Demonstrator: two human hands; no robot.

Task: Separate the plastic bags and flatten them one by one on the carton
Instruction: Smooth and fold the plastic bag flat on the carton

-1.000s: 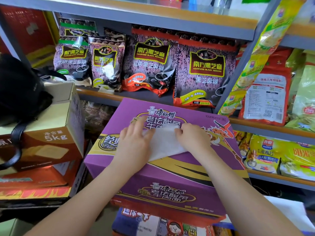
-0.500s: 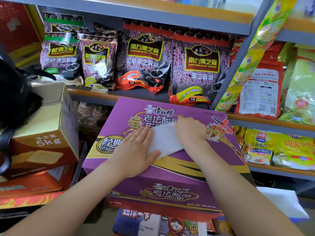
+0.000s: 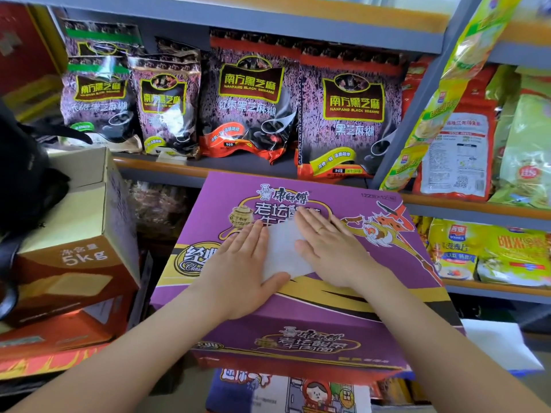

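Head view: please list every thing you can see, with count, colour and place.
plastic bag: one, white, flat on the carton, under both hands
carton: one, purple, in the centre
black sesame packs: four, dark purple, on the shelf behind
brown box: one, marked 5kg, at the left
black bag: one, on the brown box
yellow and red packs: several, on the right shelves
left hand: flat, presses the bag's left edge
right hand: flat, presses its right side, wears a ring
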